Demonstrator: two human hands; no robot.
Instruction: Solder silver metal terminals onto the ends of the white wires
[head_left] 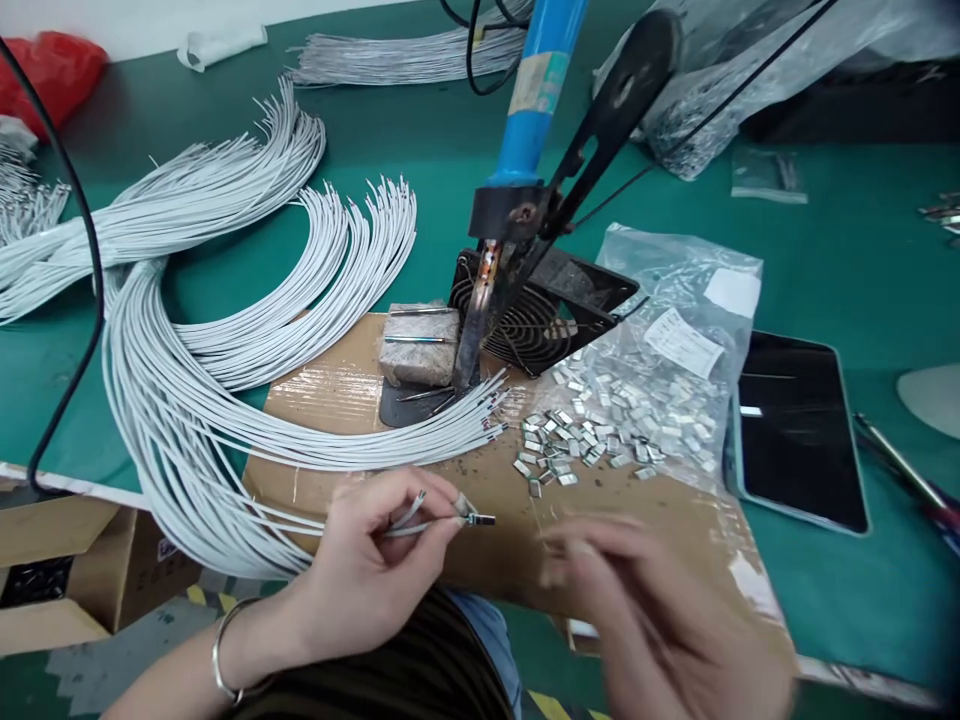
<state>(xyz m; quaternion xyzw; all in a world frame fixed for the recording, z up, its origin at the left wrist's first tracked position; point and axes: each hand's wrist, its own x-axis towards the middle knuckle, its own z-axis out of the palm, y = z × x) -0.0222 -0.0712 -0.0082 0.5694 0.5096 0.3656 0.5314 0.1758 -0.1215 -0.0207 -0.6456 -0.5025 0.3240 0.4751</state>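
Note:
My left hand is closed in a pinch on a white cable. A small metal connector, which looks like a USB plug, sticks out past the fingertips at the cable's end. My right hand is to the right of the connector and apart from it, above the cardboard. Motion smears its fingers, so I cannot tell whether anything is in them. Beyond both hands lies a loose pile of small metal connector shells. A bundle of white cables with bare coloured wire ends reaches over the cardboard.
A blue soldering iron hangs in a black stand arm, tip down. Near it are a fan and a worn block. A clear bag, a dark-screened tablet and another cable bundle lie around.

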